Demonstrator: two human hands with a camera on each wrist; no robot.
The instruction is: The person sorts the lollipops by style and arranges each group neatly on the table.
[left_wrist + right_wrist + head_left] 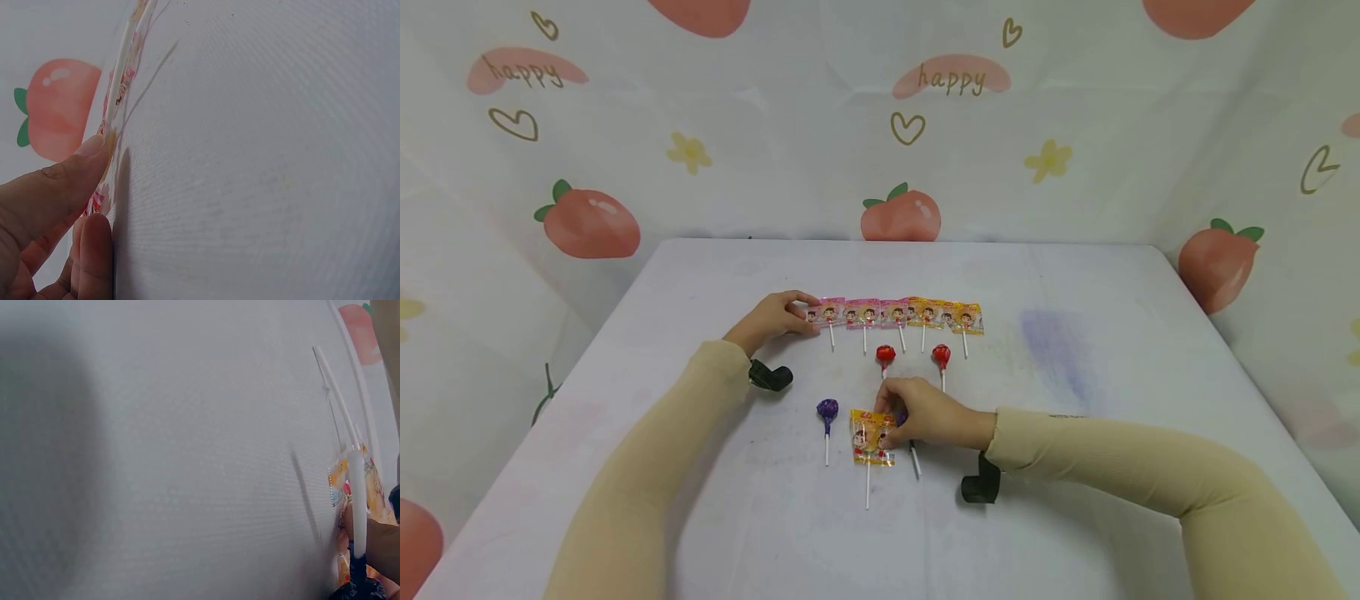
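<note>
In the head view my left hand [778, 317] grips the edge of the leftmost pink-wrapped lollipop [831, 311], at the end of a row. The left wrist view shows its thumb [69, 175] against the wrapper. Nearer the front, my right hand [928, 414] pinches the right side of an orange-wrapped lollipop [865, 429], whose white stick points toward me. A purple lollipop [915, 462] lies partly hidden under that hand; its dark wrapper [359, 584] shows low in the right wrist view. Another purple lollipop [827, 410] lies to the left.
Along the row, more pink-wrapped lollipops [862, 313] and orange-wrapped lollipops [967, 317] lie side by side, sticks toward me. Two red lollipops, one left [886, 354] and one right [941, 356], lie below them. A white cloth covers the table [1075, 283]; a printed curtain [805, 167] hangs behind.
</note>
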